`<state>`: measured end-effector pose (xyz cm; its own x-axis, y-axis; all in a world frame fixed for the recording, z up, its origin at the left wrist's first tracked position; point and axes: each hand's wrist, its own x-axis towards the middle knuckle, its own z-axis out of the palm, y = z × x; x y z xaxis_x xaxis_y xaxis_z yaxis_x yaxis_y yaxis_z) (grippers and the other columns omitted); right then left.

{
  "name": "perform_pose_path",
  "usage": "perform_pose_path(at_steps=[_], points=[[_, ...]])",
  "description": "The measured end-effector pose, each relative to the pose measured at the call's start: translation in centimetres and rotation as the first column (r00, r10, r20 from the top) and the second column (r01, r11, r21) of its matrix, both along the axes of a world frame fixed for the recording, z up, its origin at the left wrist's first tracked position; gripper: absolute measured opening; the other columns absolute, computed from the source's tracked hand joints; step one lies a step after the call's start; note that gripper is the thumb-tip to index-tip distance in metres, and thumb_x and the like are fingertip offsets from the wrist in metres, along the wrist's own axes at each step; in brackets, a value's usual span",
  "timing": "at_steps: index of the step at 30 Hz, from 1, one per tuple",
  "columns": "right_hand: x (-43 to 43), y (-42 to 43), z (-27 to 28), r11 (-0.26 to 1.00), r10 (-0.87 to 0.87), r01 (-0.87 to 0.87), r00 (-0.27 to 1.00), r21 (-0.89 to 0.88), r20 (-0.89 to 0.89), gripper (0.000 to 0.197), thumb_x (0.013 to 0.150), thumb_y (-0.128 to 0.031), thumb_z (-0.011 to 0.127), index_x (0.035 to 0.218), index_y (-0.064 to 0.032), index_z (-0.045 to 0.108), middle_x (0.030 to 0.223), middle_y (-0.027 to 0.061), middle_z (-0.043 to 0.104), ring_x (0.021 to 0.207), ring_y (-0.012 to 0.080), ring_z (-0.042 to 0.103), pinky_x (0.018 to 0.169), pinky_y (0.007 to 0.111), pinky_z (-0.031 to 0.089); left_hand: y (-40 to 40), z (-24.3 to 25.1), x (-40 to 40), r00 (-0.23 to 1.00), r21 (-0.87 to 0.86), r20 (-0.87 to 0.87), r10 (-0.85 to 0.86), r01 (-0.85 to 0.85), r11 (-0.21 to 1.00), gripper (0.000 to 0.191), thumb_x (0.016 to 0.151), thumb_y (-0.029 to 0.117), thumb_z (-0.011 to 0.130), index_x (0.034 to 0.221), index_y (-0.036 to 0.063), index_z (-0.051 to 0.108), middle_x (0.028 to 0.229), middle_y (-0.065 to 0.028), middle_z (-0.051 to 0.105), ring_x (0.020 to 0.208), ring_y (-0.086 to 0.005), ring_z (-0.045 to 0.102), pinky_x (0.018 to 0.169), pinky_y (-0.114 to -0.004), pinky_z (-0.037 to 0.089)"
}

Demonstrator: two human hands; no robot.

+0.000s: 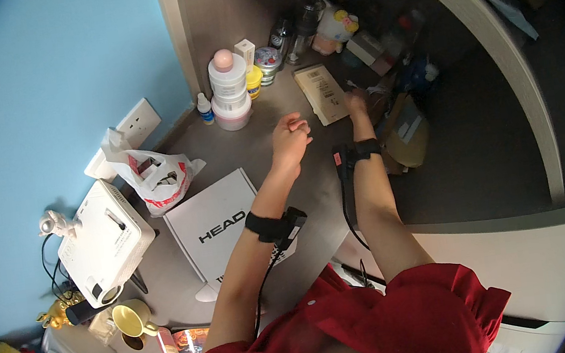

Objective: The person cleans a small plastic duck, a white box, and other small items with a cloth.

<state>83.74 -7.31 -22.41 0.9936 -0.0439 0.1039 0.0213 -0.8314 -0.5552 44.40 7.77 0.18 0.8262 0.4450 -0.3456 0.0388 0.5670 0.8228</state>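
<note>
My left hand [291, 141] is raised over the grey desktop with its fingers curled, and nothing shows in it. My right hand [356, 102] is beside the right edge of a flat cream-coloured box [321, 94] bearing writing; its fingers are partly in shade, so whether they grip the box is unclear. Beneath my left forearm lies a white HEAD cardboard box [214, 222]. Stacked white and pink tubs [229, 90], a yellow tub [253, 82] and a round tin [267, 64] stand behind my hands. Each wrist wears a black strap with a cabled device.
Left of the desk are a white plastic bag [161, 178], a white projector [105, 240] carrying an astronaut figurine [57, 223], and a yellow mug [131, 318]. A small spray bottle [205, 109] stands near the wall. A plush toy [335, 27] and dark bottles fill the back shelf.
</note>
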Motion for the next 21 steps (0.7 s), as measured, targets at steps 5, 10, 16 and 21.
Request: perform_pose_path(at_steps=[5,10,16,21], points=[[-3.0,8.5,7.4,0.994,0.003,-0.051,0.884,-0.091,-0.468,0.036,0.088,-0.031,0.052,0.101,0.0006,0.062,0.097,0.0148,0.064,0.079,0.0295,0.061,0.068,0.044,0.048,1.2,-2.8,2.3,0.992,-0.017,-0.109,0.067,-0.069,0.997,0.041,0.085,0.007,0.052,0.124,0.0013,0.044,0.117,-0.0126,0.052,0.104,-0.023,0.055,0.087,-0.036,0.048],[-0.8,8.2,14.3,0.996,0.01,-0.035,0.964,-0.087,-0.266,0.036,0.086,-0.032,0.054,0.102,0.0,0.062,0.099,0.0151,0.064,0.082,0.0297,0.061,0.07,0.044,0.048,2.7,-3.4,6.2,0.935,0.488,-0.293,-0.202,0.327,0.809,0.062,0.084,0.013,0.058,0.138,0.0018,0.03,0.132,-0.0156,0.046,0.117,-0.0238,0.048,0.098,-0.044,0.039],[0.9,7.2,17.7,0.988,0.155,-0.153,0.985,0.034,-0.078,0.039,0.083,-0.033,0.057,0.104,-0.0008,0.061,0.101,0.0156,0.063,0.085,0.0301,0.061,0.072,0.044,0.048,3.8,-5.1,10.2,0.64,0.572,-0.765,-0.08,0.73,0.374,0.078,0.084,0.025,0.057,0.146,0.0095,0.012,0.151,-0.0174,0.01,0.139,-0.0378,0.006,0.107,-0.062,0.012],[2.8,5.6,19.4,0.949,0.314,-0.307,0.94,0.074,-0.132,0.041,0.081,-0.034,0.059,0.105,-0.0015,0.061,0.103,0.016,0.062,0.088,0.0304,0.06,0.074,0.043,0.048,4.5,-9.2,11.7,0.594,0.548,-0.803,-0.055,0.771,0.323,0.077,0.084,0.024,0.053,0.147,0.0111,0.01,0.153,-0.0137,0.001,0.137,-0.0443,-0.006,0.098,-0.074,0.002]])
